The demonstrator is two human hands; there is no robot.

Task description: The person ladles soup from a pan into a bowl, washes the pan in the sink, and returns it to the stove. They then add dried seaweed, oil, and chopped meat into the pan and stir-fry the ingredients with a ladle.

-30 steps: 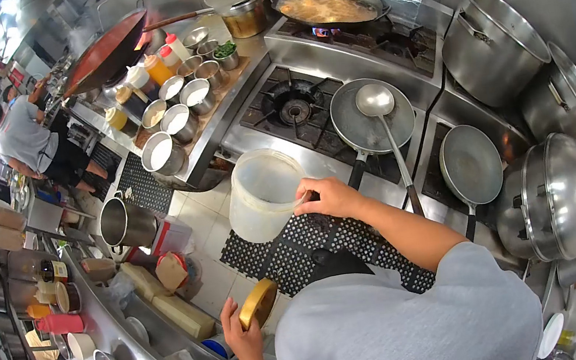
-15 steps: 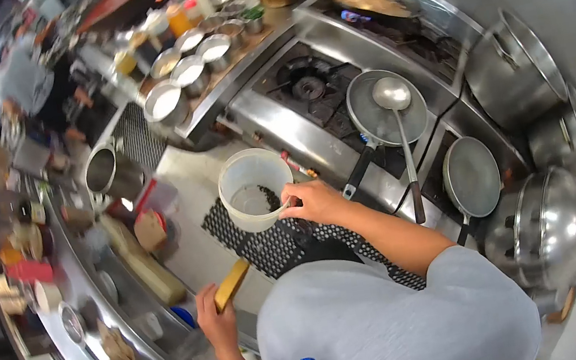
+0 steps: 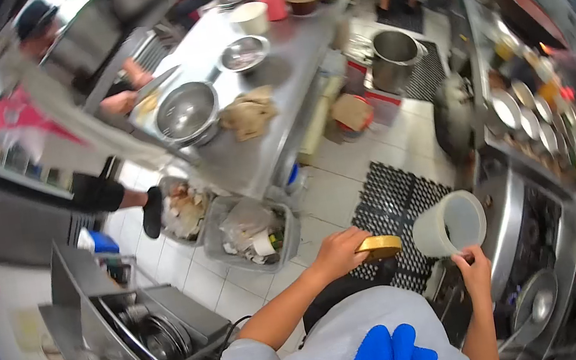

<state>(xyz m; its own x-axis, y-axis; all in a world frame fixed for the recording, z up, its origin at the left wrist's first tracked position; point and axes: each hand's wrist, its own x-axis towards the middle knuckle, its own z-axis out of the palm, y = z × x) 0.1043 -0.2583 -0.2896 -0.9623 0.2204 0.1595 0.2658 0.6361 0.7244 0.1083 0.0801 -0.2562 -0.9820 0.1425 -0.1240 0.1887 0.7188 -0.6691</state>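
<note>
My left hand (image 3: 338,253) is closed around the edge of a round yellow lid (image 3: 381,243), held out in front of my body. To the right, my right hand (image 3: 475,271) pinches the rim of a translucent white plastic tub (image 3: 431,230). The tub is tilted, its mouth turned to the right, and a little dark matter shows inside. Lid and tub are apart, both above the black perforated floor mat (image 3: 388,198).
Two bins of waste, the nearer one grey (image 3: 218,254), stand below a steel table (image 3: 279,118) with metal bowls (image 3: 187,113). Across it, a co-worker holds a knife (image 3: 157,79). A stove (image 3: 506,192) with pans lines my right; a large pot (image 3: 396,63) stands ahead.
My view has swung left, bringing the steel table, bins and co-worker into sight. The lid and tub stay in my hands, and the tub has tipped further over.
</note>
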